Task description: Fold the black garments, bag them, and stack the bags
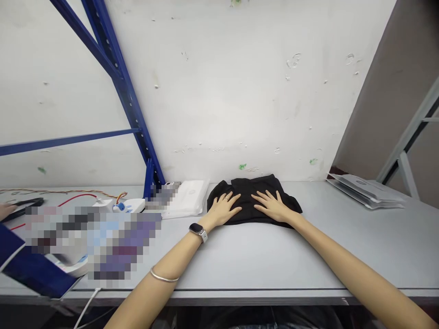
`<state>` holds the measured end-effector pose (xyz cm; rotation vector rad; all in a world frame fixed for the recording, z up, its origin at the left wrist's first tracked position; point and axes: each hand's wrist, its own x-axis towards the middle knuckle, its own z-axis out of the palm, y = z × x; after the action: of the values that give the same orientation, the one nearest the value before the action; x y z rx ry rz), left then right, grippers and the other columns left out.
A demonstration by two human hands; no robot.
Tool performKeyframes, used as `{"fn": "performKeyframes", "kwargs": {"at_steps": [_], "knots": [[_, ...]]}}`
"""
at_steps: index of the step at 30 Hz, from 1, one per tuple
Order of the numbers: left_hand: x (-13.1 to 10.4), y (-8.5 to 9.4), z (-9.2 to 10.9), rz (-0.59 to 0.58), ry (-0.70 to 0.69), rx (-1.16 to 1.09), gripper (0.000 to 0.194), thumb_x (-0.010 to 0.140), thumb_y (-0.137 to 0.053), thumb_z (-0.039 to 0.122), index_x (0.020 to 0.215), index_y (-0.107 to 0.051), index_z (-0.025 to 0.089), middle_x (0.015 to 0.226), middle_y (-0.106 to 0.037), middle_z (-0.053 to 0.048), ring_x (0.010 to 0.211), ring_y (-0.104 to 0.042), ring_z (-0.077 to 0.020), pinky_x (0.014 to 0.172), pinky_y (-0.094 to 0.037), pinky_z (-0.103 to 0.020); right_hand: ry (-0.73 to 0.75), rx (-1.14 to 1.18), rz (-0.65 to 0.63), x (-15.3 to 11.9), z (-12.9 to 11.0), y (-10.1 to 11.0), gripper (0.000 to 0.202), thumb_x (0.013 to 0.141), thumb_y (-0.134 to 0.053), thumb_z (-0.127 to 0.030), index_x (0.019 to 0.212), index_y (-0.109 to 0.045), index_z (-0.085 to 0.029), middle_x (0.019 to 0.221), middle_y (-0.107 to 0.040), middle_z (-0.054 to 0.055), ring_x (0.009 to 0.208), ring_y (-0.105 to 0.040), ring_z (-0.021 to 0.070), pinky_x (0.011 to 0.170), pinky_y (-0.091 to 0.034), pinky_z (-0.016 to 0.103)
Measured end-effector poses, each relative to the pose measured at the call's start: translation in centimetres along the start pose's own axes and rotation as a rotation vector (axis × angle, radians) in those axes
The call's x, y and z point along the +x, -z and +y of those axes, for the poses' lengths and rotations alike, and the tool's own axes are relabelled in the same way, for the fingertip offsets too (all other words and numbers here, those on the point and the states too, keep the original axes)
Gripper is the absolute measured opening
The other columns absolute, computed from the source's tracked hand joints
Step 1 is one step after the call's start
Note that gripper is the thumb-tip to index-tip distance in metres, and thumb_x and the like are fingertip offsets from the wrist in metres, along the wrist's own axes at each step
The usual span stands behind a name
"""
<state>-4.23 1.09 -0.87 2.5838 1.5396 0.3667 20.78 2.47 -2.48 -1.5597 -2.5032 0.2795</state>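
Observation:
A black cloth garment (247, 192) lies spread on the grey tabletop (260, 256), close to the wall; its exact kind cannot be made out. Flat on its left part rests my left hand (222, 210), fingers spread, with a ring on one finger and a watch at the wrist. My right hand (272, 205) lies palm down on the garment's right part, its fingers also apart. Neither hand grips the fabric. A gap of black cloth shows between the two hands.
White plastic packets (188, 196) lie left of the garment, and another stack of packets (368, 189) at the right. A blue metal upright (126, 96) stands at left. Near it are power strips (135, 205), cables and blurred items. Another person's hand (7, 210) shows at the left edge.

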Motion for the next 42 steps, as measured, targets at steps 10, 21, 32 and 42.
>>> {"fn": "performKeyframes", "kwargs": {"at_steps": [10, 21, 32, 42], "knots": [[-0.9, 2.3, 2.0, 0.035, -0.349, -0.121, 0.026, 0.079, -0.063, 0.044, 0.095, -0.061, 0.023, 0.132, -0.052, -0.005, 0.122, -0.043, -0.0267, 0.100, -0.037, -0.040, 0.265, 0.162, -0.065, -2.5, -1.5, 4.2, 0.046, 0.077, -0.055, -0.057, 0.111, -0.058, -0.027, 0.133, -0.050, 0.005, 0.126, -0.041, 0.0294, 0.107, -0.028, 0.043], [-1.4, 5.4, -1.4, -0.059, -0.286, 0.026, 0.033, 0.061, -0.049, 0.002, 0.086, -0.057, 0.021, 0.132, -0.053, -0.003, 0.114, -0.050, -0.0235, 0.086, -0.043, -0.032, 0.040, -0.078, -0.173, -3.9, 1.2, 6.8, 0.035, 0.058, -0.059, -0.019, 0.093, -0.058, -0.025, 0.105, -0.058, 0.005, 0.095, -0.054, 0.0274, 0.081, -0.043, 0.039], [-2.6, 9.7, -4.8, -0.125, -0.054, -0.269, 0.020, 0.077, -0.049, 0.027, 0.083, -0.066, 0.021, 0.085, -0.068, 0.001, 0.082, -0.059, -0.0177, 0.077, -0.042, -0.026, 0.034, 0.468, 0.090, -5.1, 4.5, 10.3, 0.018, 0.080, -0.050, -0.033, 0.085, -0.064, -0.022, 0.091, -0.066, 0.003, 0.085, -0.058, 0.0197, 0.076, -0.043, 0.031], [-3.6, 9.6, -5.9, -0.172, 0.097, -0.689, 0.032, 0.065, -0.065, 0.052, 0.071, -0.065, 0.021, 0.072, -0.067, -0.002, 0.074, -0.061, -0.0197, 0.070, -0.045, -0.028, 0.073, 0.719, -0.210, -7.4, 6.9, 11.9, 0.033, 0.068, -0.071, -0.047, 0.083, -0.070, -0.018, 0.079, -0.065, 0.004, 0.078, -0.057, 0.0188, 0.072, -0.045, 0.032]]}}
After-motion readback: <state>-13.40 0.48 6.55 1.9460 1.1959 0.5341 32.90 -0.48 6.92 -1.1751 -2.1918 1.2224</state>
